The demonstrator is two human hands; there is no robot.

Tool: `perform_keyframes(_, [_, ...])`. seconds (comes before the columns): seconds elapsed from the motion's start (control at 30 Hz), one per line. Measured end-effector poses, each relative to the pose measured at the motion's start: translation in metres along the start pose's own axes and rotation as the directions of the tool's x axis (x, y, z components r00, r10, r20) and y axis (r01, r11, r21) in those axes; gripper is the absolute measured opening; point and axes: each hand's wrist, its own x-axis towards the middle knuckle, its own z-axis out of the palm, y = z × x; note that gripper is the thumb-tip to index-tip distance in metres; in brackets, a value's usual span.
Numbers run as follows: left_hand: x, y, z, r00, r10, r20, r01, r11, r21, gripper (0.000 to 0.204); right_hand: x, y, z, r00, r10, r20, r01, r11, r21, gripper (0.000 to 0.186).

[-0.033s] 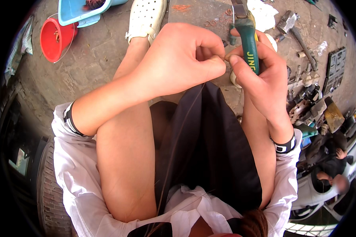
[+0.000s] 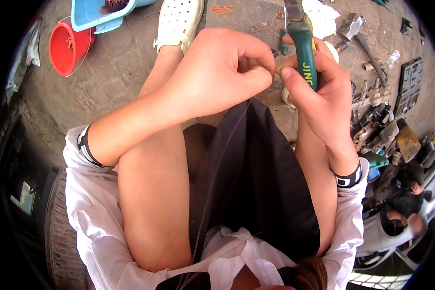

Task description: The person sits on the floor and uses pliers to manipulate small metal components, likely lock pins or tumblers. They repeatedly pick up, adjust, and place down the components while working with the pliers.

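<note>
My right hand (image 2: 319,104) grips a green-handled metal tool (image 2: 304,55), yellow showing behind it, while its thumb and a finger pinch a thin copper-coloured wire (image 2: 277,71). My left hand (image 2: 220,72) is closed at the wire's other side, thumb against curled fingertips, just left of the tool. Small copper-coloured pieces (image 2: 221,9) and rings (image 2: 256,28) lie beyond my hands on a grey board (image 2: 232,38). A slim green-handled tool (image 2: 284,47) is partly hidden behind the right hand.
A red bucket (image 2: 62,50) and blue tub (image 2: 84,17) stand upper left. My pale clog (image 2: 176,17) is beside the board. At right are a hammer (image 2: 348,29), black case (image 2: 410,87), scattered metal parts (image 2: 377,130) and another person (image 2: 403,203) beside a pale vehicle.
My left thumb has shifted slightly leftward, showing a little more between the two hands. My right hand still holds the tool.
</note>
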Motion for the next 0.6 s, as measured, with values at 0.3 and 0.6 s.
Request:
perform_keyframes(0.3, [-0.0004, -0.0016, -0.0012, 0.998, 0.011, 0.066, 0.001, 0.985, -0.175, 0.014, 0.0004, -0.0005, -0.0011, 0.998, 0.051, -0.035, -0.047, 0.995, 0.092, 0.008])
perform_keyframes(0.6, [-0.0038, 0.0054, -0.0004, 0.994, -0.06, 0.093, 0.087, 0.941, -0.326, 0.013, 0.004, 0.0041, -0.0037, 0.996, -0.09, 0.014, 0.091, 0.995, -0.039, 0.01])
